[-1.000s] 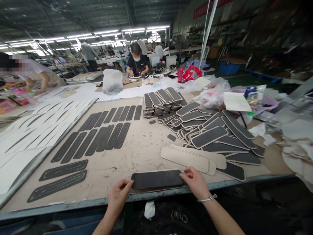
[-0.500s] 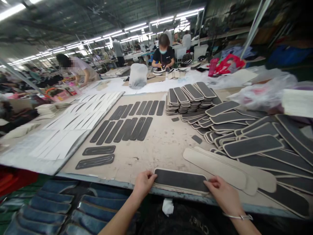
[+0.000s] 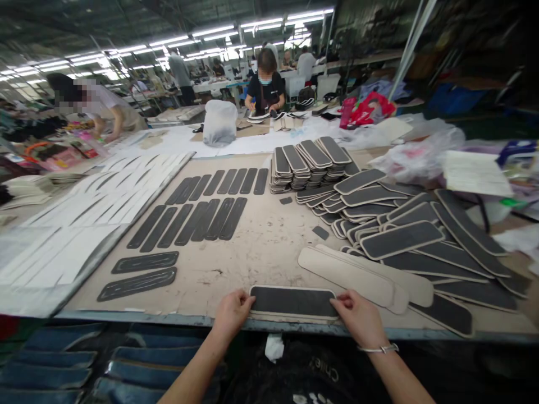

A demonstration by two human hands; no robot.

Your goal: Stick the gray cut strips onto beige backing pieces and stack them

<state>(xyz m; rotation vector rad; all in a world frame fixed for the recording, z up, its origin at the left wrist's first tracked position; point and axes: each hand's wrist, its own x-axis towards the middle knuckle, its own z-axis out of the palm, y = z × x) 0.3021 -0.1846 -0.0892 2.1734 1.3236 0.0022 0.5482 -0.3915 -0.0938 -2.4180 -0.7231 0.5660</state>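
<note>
At the table's near edge lies a long dark grey panel with a beige border (image 3: 293,301) and rounded corners. My left hand (image 3: 232,312) pinches its left end between thumb and fingers. On the opposite end my right hand (image 3: 357,315), with a bracelet at the wrist, has its fingertips closed. Another beige layer shows under the panel's front edge. Just right of it, plain beige strips (image 3: 349,275) lie overlapped. Dark grey strips with a shiny, wet-looking outline (image 3: 145,262) are laid out in rows to the left.
Bordered panels sit in neat stacks (image 3: 311,160) at the back and a loose heap (image 3: 400,238) on the right. White sheets (image 3: 84,224) cover the left side. Folded denim pieces (image 3: 54,359) lie below the table edge. A co-worker (image 3: 265,84) sits across, behind a white plastic bag (image 3: 220,123).
The view has swung slightly right, so everything sits further left. Both hands still hold the panel's ends, and it now lies more nearly parallel to the table edge.
</note>
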